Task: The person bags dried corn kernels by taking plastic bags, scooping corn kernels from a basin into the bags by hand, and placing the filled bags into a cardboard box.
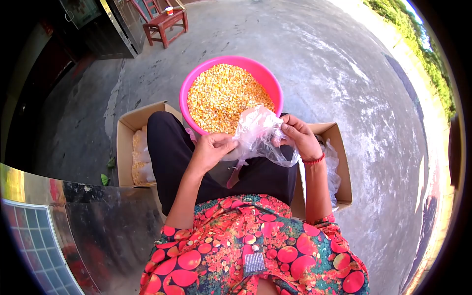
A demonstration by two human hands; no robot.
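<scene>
Left grip (212, 150) pinched on one edge of plastic bag (260, 132), right grip (301, 140) clamped on its other side; bag bunched above lap (273, 182), overlapping near rim of pink tub (270, 79) in view. Thin film could tear if grips pull too hard apart; crumpled layers may cling together; knee (162, 129) nudging tub might spill corn (223, 91)

Sunlit glare at right, shadow upper left, fisheye-curved edges.

The grey floor (378, 196) is occupied by a pink basin (271, 81) at upper centre, cardboard boxes (342, 169) left and right of centre, and a red chair (168, 22), upper left.
</scene>
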